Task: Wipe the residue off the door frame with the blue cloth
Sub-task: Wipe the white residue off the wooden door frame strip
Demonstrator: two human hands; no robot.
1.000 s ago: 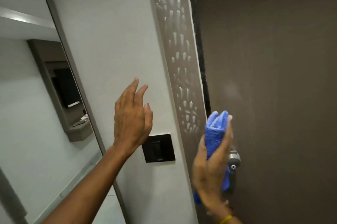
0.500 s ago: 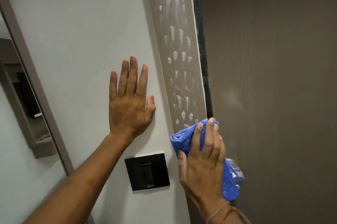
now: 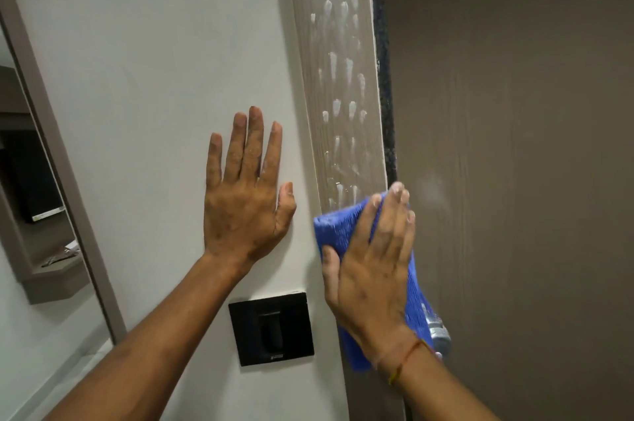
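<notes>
The person's right hand (image 3: 374, 269) lies flat with fingers together, pressing the folded blue microfibre cloth (image 3: 343, 232) against the pale wood-grain door frame (image 3: 343, 132); the palm pins the cloth rather than curling around it. White streaky droplets of residue (image 3: 339, 67) run up the frame at 12 o'clock from the cloth. The left hand (image 3: 245, 201), at 9 o'clock from the cloth, rests open and flat on the off-white wall (image 3: 154, 77), holding nothing. At 6 o'clock from it sits a square black wall switch plate (image 3: 271, 329); its small pale mark is too tiny to read. A dark brown door (image 3: 514, 180) stands at 3 o'clock, with a metal handle (image 3: 437, 331) partly behind the cloth.
</notes>
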